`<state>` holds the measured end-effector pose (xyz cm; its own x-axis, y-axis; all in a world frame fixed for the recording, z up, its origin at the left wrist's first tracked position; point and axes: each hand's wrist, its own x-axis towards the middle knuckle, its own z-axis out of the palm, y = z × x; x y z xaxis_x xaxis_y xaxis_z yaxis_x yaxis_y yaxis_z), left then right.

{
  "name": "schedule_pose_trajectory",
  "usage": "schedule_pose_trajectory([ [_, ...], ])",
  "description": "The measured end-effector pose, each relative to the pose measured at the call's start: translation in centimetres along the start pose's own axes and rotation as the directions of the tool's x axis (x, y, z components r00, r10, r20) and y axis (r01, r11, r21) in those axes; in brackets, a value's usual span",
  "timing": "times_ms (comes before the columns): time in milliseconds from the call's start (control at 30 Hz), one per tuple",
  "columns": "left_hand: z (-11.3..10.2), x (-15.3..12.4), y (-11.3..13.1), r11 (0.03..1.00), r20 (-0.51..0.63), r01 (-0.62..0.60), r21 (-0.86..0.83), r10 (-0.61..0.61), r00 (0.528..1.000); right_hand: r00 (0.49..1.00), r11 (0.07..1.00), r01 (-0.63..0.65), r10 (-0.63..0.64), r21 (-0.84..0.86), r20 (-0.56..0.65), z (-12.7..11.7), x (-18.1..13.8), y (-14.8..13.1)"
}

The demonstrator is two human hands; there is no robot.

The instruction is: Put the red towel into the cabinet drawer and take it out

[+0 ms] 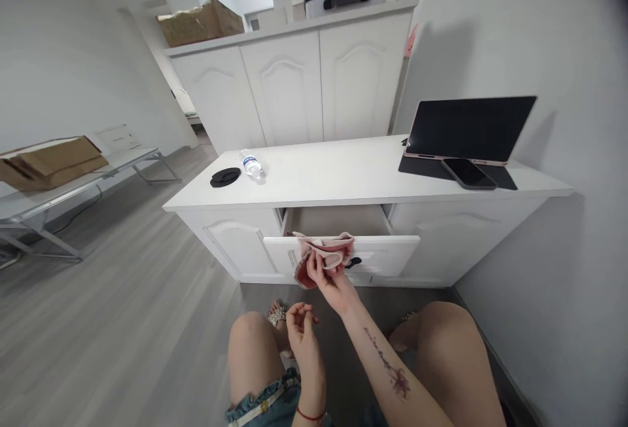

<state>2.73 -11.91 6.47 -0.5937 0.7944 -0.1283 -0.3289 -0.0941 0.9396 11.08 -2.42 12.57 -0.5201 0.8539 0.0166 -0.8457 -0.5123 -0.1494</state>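
Note:
My right hand [330,283] grips a pink and red cloth [321,257] in front of the open drawer [343,247] of a low white cabinet [343,175]. The cloth hangs over the drawer's front edge. My left hand [301,325] hovers lower, between my knees, with its fingers loosely curled and nothing visible in them. A red band circles the left wrist. A tattoo runs along the right forearm.
On the cabinet top lie a water bottle [252,165], a black disc [225,176], a tablet [468,129] leaning on the wall and a phone [468,174]. A taller white cupboard [294,80] stands behind. At left a glass table [73,182] carries cardboard.

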Motion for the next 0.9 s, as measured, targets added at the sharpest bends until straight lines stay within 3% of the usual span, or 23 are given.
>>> schedule_pose_trajectory([
  [167,1.0,0.7,-0.6,0.999,0.040,0.038,-0.002,-0.038,0.998,0.998,0.998,0.066,-0.066,0.018,0.002,-0.1,-2.8,-2.8],
  [267,2.0,1.5,-0.5,0.988,0.071,0.149,-0.043,-0.146,0.987,0.993,0.993,0.117,-0.118,-0.025,0.000,-0.7,-4.4,-4.5],
  [400,4.3,2.9,0.6,0.924,0.194,0.361,-0.127,-0.333,0.923,0.974,0.962,0.221,-0.227,-0.162,-0.016,-1.7,-6.1,-7.0],
  [533,7.0,4.2,1.4,0.862,0.256,0.477,-0.173,-0.428,0.867,0.953,0.933,0.267,-0.292,-0.242,-0.075,-2.8,-7.8,-9.2],
  [733,8.9,5.0,1.1,0.874,0.261,0.473,-0.113,-0.433,0.862,0.950,0.952,0.207,-0.251,-0.226,-0.186,-4.9,-10.2,-11.4],
  [900,8.5,5.6,0.6,0.897,0.328,0.439,-0.058,-0.399,0.856,0.942,0.985,0.090,-0.133,-0.149,-0.309,-8.8,-11.2,-10.7],
])
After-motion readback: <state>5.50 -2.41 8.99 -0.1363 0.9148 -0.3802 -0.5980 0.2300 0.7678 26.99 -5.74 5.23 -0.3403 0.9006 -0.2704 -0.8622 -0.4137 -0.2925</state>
